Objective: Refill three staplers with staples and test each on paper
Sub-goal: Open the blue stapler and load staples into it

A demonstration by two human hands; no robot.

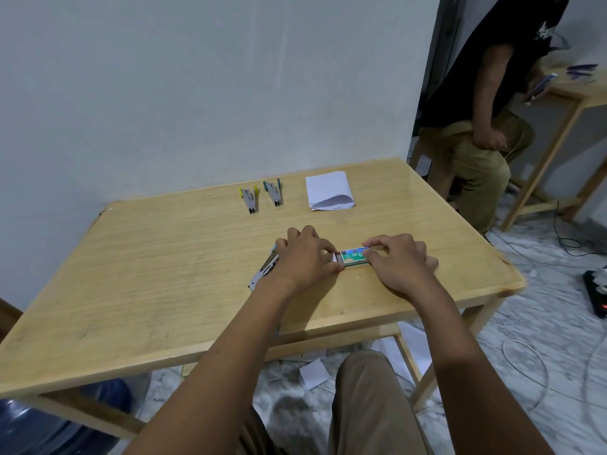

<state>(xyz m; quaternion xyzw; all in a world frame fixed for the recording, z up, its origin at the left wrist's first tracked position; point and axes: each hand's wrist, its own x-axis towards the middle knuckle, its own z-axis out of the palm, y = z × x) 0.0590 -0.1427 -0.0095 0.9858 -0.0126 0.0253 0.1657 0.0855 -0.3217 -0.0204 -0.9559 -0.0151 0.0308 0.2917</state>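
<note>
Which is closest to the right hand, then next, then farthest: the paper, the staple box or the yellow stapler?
1. The staple box: the right hand pinches it, mid table.
2. The paper: farther back, near the wall.
3. The yellow stapler: far back on the left, farthest.

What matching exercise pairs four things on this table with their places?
Things:
1. yellow-handled metal stapler
2. folded white paper sheets
3. small green cardboard staple box
4. opened grey metal stapler

Places:
A. pinched between left hand and right hand
B. far side, rightmost
C. just left of the left hand
D. far side, leftmost

Pairs: 1-D, 2-B, 3-A, 4-C
</note>
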